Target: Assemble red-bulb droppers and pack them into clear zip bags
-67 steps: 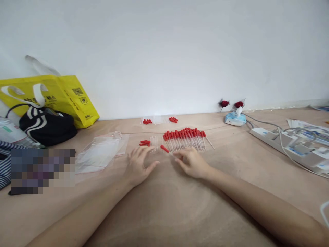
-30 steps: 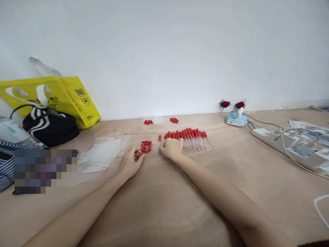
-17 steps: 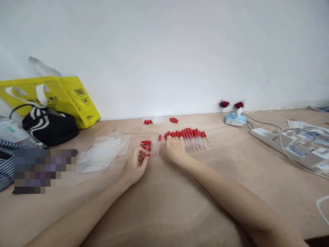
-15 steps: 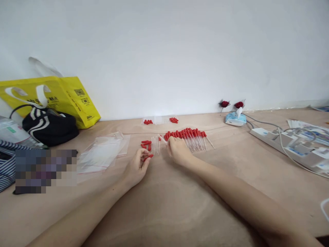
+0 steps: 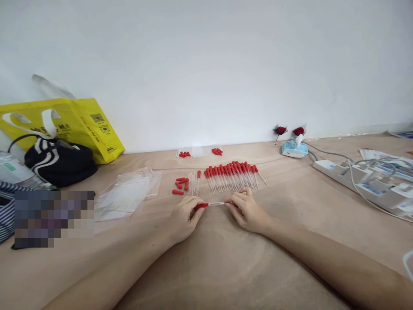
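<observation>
Between thumb and fingers, my left hand (image 5: 187, 217) pinches a red rubber bulb (image 5: 201, 206). My right hand (image 5: 247, 209) is closed on a clear glass dropper tube (image 5: 217, 203), which lies level with its left end at the bulb's mouth. Whether the tube sits inside the bulb I cannot tell. Beyond my hands is a row of droppers with red bulbs (image 5: 230, 168), side by side. Left of that row lie several bare glass tubes (image 5: 194, 183) and a few loose red bulbs (image 5: 177, 192).
Clear zip bags (image 5: 124, 193) lie on the left, near a yellow bag (image 5: 103, 133) and a black striped pouch (image 5: 61, 161). More red bulbs (image 5: 217, 151) rest on plastic by the wall. A tissue pack (image 5: 294, 149) and a power strip (image 5: 364, 185) are on the right.
My right hand has drawn back from the row towards me with the glass tube. My left hand has moved right with the red bulb, and the two parts now meet.
</observation>
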Available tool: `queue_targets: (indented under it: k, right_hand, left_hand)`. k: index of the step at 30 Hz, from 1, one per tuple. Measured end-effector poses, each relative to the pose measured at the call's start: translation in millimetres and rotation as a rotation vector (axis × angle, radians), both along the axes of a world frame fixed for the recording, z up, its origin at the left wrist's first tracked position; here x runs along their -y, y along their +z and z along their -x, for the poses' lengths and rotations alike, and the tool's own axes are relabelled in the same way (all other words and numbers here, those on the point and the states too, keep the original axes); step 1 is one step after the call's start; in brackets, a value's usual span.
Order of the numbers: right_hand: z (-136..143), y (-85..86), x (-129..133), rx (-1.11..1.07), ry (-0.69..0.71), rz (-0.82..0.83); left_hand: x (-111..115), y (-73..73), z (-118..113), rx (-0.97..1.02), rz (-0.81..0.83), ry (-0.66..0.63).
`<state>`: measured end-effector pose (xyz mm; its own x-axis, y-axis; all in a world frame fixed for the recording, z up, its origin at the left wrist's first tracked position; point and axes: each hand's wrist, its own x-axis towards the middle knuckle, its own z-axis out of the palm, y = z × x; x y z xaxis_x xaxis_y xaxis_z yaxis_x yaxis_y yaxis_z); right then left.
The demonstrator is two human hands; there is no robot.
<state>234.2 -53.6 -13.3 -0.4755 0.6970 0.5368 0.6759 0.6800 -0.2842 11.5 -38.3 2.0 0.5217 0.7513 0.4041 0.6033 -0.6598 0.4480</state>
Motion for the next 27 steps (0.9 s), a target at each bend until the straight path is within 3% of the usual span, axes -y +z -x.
queue_targets:
  k: [15,20,27]
  right_hand:
    - [10,-5.9,1,-0.017,0.054,-0.042]
    - [12,-5.1,4,0.000,0.077,-0.056]
    - [9,1.8,4,0.096,0.141,-0.081]
  left_hand:
    - [1,-0.5,-2,0.068,0.138,0.064]
    - [-1,0.8,-3,0.062,0.198,0.032]
    - [1,3.5,1,0.028,0.133,-0.046]
